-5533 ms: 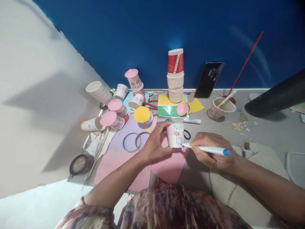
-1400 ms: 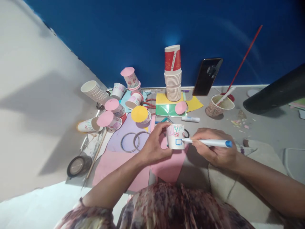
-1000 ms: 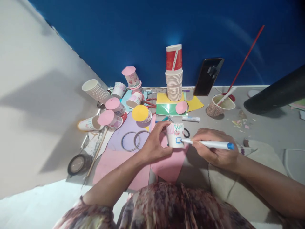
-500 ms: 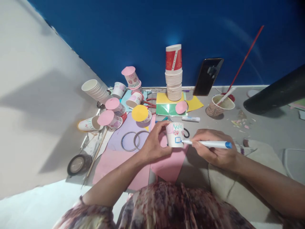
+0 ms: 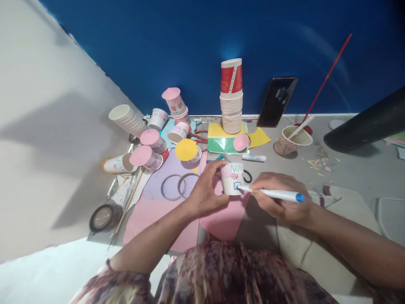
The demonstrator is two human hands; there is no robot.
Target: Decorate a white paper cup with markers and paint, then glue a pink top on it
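Observation:
A small white paper cup (image 5: 229, 181) with green, pink and red markings and a blue square is held by my left hand (image 5: 206, 188), thumb at its lower edge and fingers near the top. My right hand (image 5: 281, 197) grips a white marker (image 5: 278, 194) with a blue end, its tip touching the cup at the blue square. Pink paper (image 5: 221, 219) lies beneath the cup. A black ring (image 5: 248, 176) shows just behind the cup, and a capped marker (image 5: 253, 158) lies beyond it.
Decorated cups with pink tops (image 5: 141, 156) and one with a yellow top (image 5: 186, 150) stand at the left. Further back are a tall cup stack (image 5: 231, 103), a phone (image 5: 277, 101) and a cup with a brush (image 5: 284, 145). A tape roll (image 5: 104, 218) sits at the left edge.
My right hand and the marker have shifted slightly left, and the tip is now on the blue square. The cup is turned or tilted very slightly in my left hand.

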